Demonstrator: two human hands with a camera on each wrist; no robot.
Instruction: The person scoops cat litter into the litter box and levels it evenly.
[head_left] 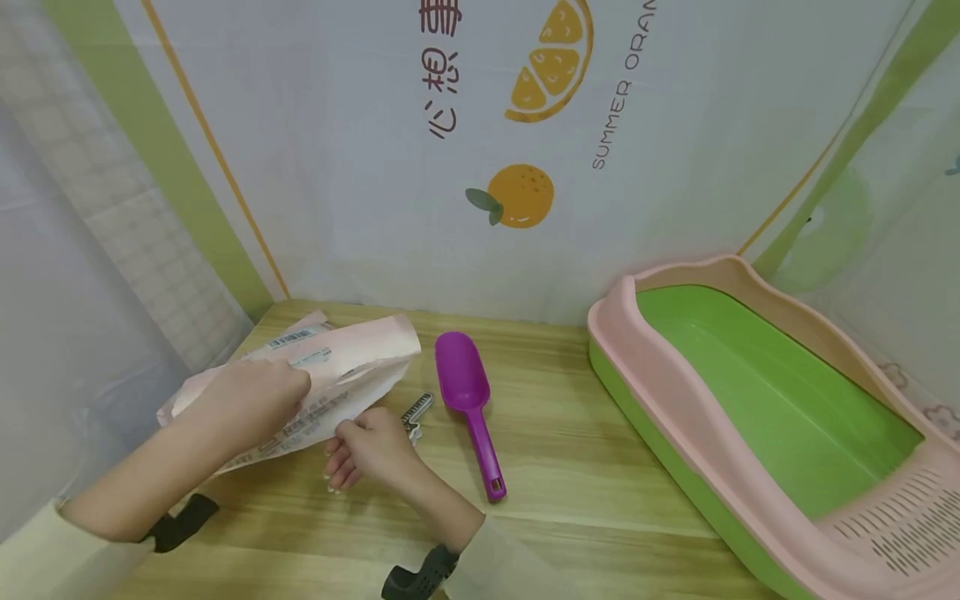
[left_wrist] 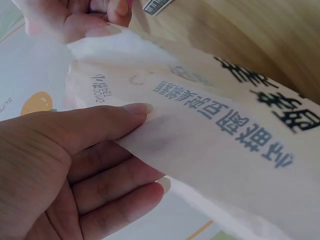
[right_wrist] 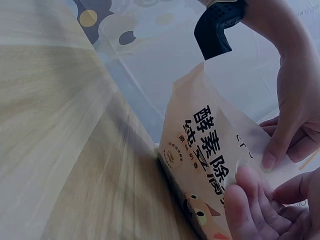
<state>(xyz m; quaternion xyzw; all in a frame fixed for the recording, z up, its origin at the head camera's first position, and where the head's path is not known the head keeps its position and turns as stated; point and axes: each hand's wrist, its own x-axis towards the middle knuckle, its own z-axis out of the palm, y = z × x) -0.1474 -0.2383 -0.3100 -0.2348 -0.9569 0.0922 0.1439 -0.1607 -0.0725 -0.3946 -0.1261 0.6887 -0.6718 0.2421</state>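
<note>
A pale pink cat litter bag (head_left: 375,342), printed with dark characters and a cat face, leans on the left of the table. Its top sheets stand apart. My left hand (head_left: 251,404) pinches one top edge; in the left wrist view the thumb of that hand (left_wrist: 100,165) lies flat on the printed film. Lower down, my right hand (head_left: 378,450) grips the near edge between thumb and forefinger, its other fingers loosely bent. The right wrist view has both hands close together at the bag's (right_wrist: 200,135) top. What the bag holds is hidden.
A purple scoop (head_left: 462,379) lies right of the bag. Between it and my right hand is a small flat black-and-white object (head_left: 417,408), partly covered. At the right stands a green litter box (head_left: 652,425) with a pink rim (head_left: 693,408). A printed white cloth (head_left: 360,167) hangs behind.
</note>
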